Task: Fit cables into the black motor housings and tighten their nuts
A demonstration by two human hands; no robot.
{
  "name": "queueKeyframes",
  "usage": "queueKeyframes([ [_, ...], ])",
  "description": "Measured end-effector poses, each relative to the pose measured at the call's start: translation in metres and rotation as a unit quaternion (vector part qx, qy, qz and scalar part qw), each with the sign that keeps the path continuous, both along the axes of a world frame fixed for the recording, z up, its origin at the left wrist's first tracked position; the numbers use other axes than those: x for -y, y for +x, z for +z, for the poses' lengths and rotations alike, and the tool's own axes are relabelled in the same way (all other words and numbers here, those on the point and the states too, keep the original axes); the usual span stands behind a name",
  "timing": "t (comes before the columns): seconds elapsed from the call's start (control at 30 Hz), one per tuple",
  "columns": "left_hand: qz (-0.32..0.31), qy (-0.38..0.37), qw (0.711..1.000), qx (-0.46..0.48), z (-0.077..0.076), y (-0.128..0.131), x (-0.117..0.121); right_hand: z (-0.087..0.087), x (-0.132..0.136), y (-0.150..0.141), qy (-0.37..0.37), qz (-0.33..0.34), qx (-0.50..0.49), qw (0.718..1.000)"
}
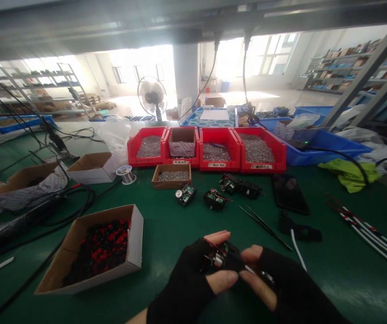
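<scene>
Both my hands wear black fingerless gloves. My left hand (193,274) is closed round a small black-cased assembly (225,256) with a green circuit board, a silver cylinder and thin red wires. On its other side, my right hand (264,274) pinches the assembly's black end with thumb and fingers. A short white piece shows by the right fingertips, and something shiny sits below it; I cannot make out either. Similar assemblies (214,198) lie beyond my hands, beside tweezers (264,225). A black bracket-like part (301,229) with a white cable lies right of the tweezers.
Four red bins (259,168) of small metal parts line the back. At left stand a cardboard box (136,243) of red and black pieces, a solder spool (126,174) and black cables. A phone (290,193), white cables (375,234) and a blue tray (331,150) are at right.
</scene>
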State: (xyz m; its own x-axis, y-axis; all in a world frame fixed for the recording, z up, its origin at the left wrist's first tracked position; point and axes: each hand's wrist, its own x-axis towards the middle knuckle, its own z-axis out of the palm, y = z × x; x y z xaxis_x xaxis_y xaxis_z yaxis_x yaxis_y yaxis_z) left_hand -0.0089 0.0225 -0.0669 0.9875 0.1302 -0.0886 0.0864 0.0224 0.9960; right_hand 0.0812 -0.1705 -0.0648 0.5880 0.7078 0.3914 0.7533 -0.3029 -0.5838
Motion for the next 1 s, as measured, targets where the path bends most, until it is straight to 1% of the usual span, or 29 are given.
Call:
queueKeyframes([
  [0.03,-0.004,-0.010,1.000,-0.015,0.002,0.000,0.000,-0.004,0.000,0.001,0.015,0.001,0.096,0.995],
  [0.07,-0.006,-0.010,1.000,-0.015,0.003,0.000,0.000,-0.006,0.000,0.001,0.026,0.009,0.166,0.986],
  [0.1,-0.006,-0.001,1.000,-0.003,0.004,0.000,0.000,-0.007,0.000,0.001,0.034,0.015,0.198,0.979],
  [0.13,-0.006,0.013,1.000,0.017,0.005,-0.001,0.000,-0.006,0.000,-0.001,0.038,0.005,0.188,0.981],
  [0.17,-0.006,0.030,0.999,0.039,0.005,-0.002,0.000,-0.004,-0.001,-0.004,0.037,-0.018,0.134,0.990],
  [0.2,-0.010,0.048,0.997,0.057,0.005,-0.002,-0.001,0.000,-0.001,-0.006,0.026,-0.038,0.045,0.998],
  [0.23,-0.015,0.062,0.996,0.070,0.005,-0.003,-0.001,0.004,-0.001,-0.008,0.005,-0.045,-0.064,0.997],
  [0.27,-0.017,0.068,0.995,0.074,0.004,-0.003,-0.001,0.008,-0.001,-0.009,-0.024,-0.040,-0.172,0.984],
  [0.3,-0.015,0.062,0.996,0.067,0.004,-0.003,-0.001,0.011,-0.001,-0.009,-0.050,-0.028,-0.253,0.966],
  [0.33,-0.013,0.045,0.998,0.047,0.004,-0.002,0.000,0.013,-0.001,-0.009,-0.062,-0.025,-0.289,0.955],
  [0.37,-0.011,0.021,0.999,0.022,0.005,-0.001,0.000,0.014,-0.001,-0.008,-0.058,-0.028,-0.274,0.960],
  [0.4,-0.008,-0.005,1.000,-0.002,0.005,0.000,0.000,0.013,0.000,-0.006,-0.040,-0.034,-0.207,0.977],
  [0.43,-0.007,-0.025,0.999,-0.020,0.006,0.001,0.001,0.011,0.000,-0.004,-0.018,-0.041,-0.105,0.993],
  [0.47,-0.008,-0.038,0.999,-0.034,0.007,0.002,0.001,0.009,0.000,-0.002,0.000,-0.036,0.011,0.999],
  [0.5,-0.009,-0.041,0.998,-0.039,0.007,0.002,0.002,0.008,-0.001,0.000,0.011,-0.024,0.120,0.992],
  [0.53,-0.011,-0.036,0.999,-0.038,0.007,0.002,0.002,0.007,-0.002,0.001,0.014,-0.008,0.207,0.978],
  [0.57,-0.010,-0.027,0.999,-0.036,0.007,0.002,0.003,0.007,-0.004,0.002,0.013,0.002,0.263,0.965],
  [0.6,-0.007,-0.015,0.999,-0.033,0.006,0.002,0.003,0.007,-0.006,0.002,0.013,-0.003,0.291,0.957],
  [0.67,0.009,0.022,1.000,-0.006,0.004,0.001,0.003,0.006,-0.010,0.000,0.035,-0.025,0.291,0.956],
  [0.77,0.025,0.066,0.997,0.035,0.003,0.000,0.001,-0.002,-0.012,-0.006,0.071,-0.074,0.242,0.965],
  [0.8,0.017,0.065,0.997,0.027,0.005,0.001,0.001,-0.007,-0.011,-0.008,0.073,-0.092,0.221,0.968],
  [0.87,-0.016,0.036,0.999,-0.020,0.009,0.002,0.000,-0.015,-0.009,-0.012,0.065,-0.125,0.177,0.974],
  [0.93,-0.044,-0.001,0.997,-0.061,0.013,0.002,-0.001,-0.018,-0.005,-0.013,0.060,-0.121,0.137,0.981],
  [0.97,-0.053,-0.015,0.996,-0.071,0.014,0.002,0.000,-0.016,-0.003,-0.012,0.064,-0.113,0.121,0.984],
  [1.0,-0.056,-0.022,0.996,-0.072,0.014,0.001,0.000,-0.011,-0.001,-0.009,0.065,-0.091,0.099,0.989],
])
